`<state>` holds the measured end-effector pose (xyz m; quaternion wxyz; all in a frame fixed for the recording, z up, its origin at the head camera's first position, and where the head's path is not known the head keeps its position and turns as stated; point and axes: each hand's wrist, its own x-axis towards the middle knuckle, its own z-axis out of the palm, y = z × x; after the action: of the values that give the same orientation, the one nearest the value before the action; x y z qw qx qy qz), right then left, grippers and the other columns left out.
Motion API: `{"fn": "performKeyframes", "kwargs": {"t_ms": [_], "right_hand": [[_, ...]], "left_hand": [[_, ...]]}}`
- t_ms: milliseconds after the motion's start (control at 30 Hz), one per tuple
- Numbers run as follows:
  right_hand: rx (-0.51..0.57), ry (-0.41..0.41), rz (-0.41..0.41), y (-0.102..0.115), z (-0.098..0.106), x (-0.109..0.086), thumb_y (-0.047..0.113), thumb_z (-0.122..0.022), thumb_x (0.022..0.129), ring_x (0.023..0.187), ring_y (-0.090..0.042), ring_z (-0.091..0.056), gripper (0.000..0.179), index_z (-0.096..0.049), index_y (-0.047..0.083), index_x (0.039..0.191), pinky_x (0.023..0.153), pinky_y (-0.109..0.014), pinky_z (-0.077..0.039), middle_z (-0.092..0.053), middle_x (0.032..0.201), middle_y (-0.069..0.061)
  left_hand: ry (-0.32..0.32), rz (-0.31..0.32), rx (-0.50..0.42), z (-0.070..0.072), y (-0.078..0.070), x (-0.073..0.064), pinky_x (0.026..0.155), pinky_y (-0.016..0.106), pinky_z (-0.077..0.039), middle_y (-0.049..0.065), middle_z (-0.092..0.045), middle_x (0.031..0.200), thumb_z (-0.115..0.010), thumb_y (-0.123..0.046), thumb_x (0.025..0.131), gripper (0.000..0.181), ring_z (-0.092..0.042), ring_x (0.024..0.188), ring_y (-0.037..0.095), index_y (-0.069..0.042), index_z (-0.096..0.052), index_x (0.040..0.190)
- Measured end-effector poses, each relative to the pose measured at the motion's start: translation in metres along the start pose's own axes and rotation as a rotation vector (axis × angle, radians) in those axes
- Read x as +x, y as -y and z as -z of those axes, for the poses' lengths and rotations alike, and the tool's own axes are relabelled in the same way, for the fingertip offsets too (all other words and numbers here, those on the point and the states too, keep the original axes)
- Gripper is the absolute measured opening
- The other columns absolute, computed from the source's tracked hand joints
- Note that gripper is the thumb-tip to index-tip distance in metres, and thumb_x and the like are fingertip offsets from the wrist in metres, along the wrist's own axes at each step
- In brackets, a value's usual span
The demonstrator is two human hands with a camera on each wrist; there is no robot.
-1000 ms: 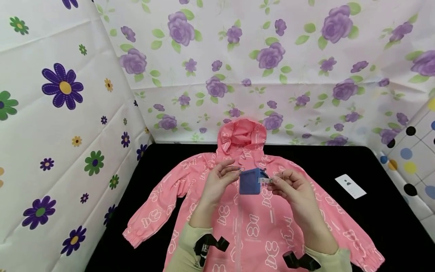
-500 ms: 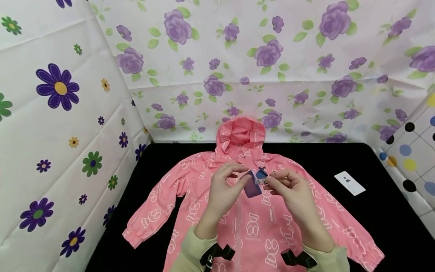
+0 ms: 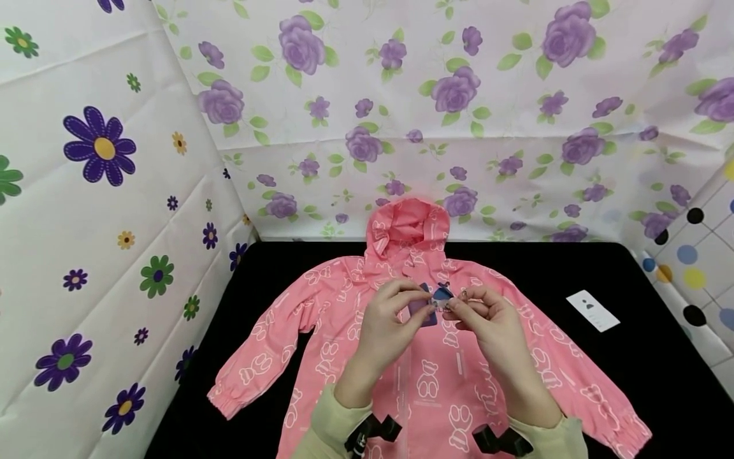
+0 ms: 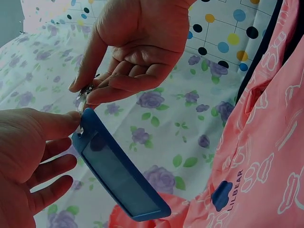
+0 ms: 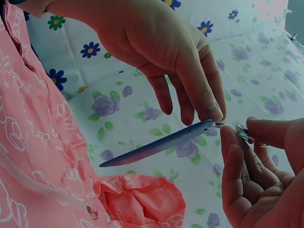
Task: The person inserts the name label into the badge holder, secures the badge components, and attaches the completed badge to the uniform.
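Observation:
A blue badge holder (image 4: 124,173) with a clear window hangs in the air above a pink hooded jacket (image 3: 427,408). My left hand (image 3: 387,325) pinches the short clear strap at the holder's slotted end, between thumb and index finger. Opposite it, my right hand (image 3: 496,328) pinches a small metal clip (image 5: 244,134) on the strap's other end. The holder tilts downward in the left wrist view and appears nearly edge-on in the right wrist view. Fingertips cover part of the strap and clip.
The jacket lies spread on a black table (image 3: 275,274), its hood toward the back. A white card (image 3: 593,311) with a person icon lies to the right of it. Flowered cloth walls (image 3: 401,102) stand behind and at the left.
My left hand has moved right and closed on the strap end of the badge holder. The holder has turned from facing the camera to an angle. My right hand stays at the clip.

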<state>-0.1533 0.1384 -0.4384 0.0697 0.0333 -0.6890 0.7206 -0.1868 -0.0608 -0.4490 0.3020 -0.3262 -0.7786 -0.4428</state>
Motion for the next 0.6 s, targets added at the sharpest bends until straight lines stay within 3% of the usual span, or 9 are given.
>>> {"fn": "performKeyframes", "kwargs": {"t_ms": [433, 600], "right_hand": [[0.060, 0.051, 0.036, -0.0002, -0.0023, -0.0030, 0.002, -0.068, 0.105, 0.089, -0.016, -0.079, 0.019, -0.055, -0.011, 0.107, 0.080, -0.029, -0.065, -0.081, 0.095, -0.006], [0.035, 0.077, 0.043, 0.0009, -0.0034, -0.0036, 0.003, -0.067, 0.106, 0.090, -0.017, -0.079, 0.016, -0.054, -0.006, 0.105, 0.080, -0.030, -0.064, -0.081, 0.097, -0.009]], "left_hand": [[0.007, -0.079, 0.059, 0.0037, 0.0001, 0.0004, 0.091, 0.024, -0.058, 0.000, -0.075, 0.103, -0.089, -0.010, 0.090, 0.015, -0.071, 0.100, 0.016, -0.007, -0.085, 0.104], [0.013, -0.117, 0.063, 0.0054, 0.0020, 0.0011, 0.083, 0.021, -0.058, 0.002, -0.076, 0.103, -0.088, -0.005, 0.089, 0.017, -0.072, 0.095, 0.016, -0.005, -0.085, 0.106]]}}
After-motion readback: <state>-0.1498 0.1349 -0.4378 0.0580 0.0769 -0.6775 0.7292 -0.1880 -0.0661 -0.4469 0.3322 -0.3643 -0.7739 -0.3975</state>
